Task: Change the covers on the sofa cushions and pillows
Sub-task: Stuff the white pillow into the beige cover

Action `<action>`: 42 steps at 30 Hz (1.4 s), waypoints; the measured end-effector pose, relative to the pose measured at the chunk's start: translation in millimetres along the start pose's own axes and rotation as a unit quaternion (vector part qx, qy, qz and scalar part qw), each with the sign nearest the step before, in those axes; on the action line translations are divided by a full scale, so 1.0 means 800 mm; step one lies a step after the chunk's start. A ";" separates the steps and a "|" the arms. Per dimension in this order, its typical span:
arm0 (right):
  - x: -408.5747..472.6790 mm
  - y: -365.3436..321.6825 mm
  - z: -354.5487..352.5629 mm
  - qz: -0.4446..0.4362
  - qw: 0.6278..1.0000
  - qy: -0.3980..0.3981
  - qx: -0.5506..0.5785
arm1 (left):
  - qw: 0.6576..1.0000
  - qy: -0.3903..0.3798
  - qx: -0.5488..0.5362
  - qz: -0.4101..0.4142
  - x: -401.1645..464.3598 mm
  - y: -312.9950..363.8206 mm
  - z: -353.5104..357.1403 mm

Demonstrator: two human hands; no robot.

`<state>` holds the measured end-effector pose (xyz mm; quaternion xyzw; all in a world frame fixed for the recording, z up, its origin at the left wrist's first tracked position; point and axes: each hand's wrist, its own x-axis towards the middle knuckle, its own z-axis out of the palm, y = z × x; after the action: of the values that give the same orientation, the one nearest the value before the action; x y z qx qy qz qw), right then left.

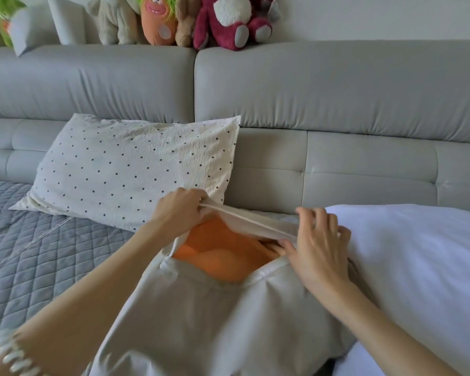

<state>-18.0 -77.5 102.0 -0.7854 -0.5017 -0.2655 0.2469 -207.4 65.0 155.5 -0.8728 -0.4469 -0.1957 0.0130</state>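
While the orange cushion [223, 256] shows in the grey cover [201, 316] mouth on the sofa [337, 164] | left hand [181, 211] and right hand [319, 248] fingers pinch the upper hem | keep hem taut, ease evenly

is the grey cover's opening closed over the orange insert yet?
No: both hands, left and right, hold the grey cover open, and the orange insert shows through the gap.

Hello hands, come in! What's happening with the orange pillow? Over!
Both hands, left hand and right hand, gripping grey cover opening. Orange pillow partly inside. Nothing blocking.
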 end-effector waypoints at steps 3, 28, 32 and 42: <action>-0.036 -0.058 0.004 -0.240 0.951 0.072 0.179 | 0.999 0.026 -0.037 0.007 0.016 0.010 -0.019; 0.000 -0.058 0.096 -0.105 0.928 -0.356 -0.012 | 0.969 0.014 0.177 0.170 0.029 0.013 -0.015; -0.007 -0.060 0.116 -0.098 0.918 -0.381 0.057 | 0.926 -0.087 0.222 0.293 0.031 0.057 0.011; -0.009 -0.061 0.123 -0.137 0.932 -0.327 0.072 | 0.913 -0.060 0.271 0.300 0.080 0.099 0.031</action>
<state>-48.6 0.8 30.6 -0.7323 -0.6754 0.0114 0.0868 -103.3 71.7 167.3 -0.9390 -0.2000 -0.0015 0.2799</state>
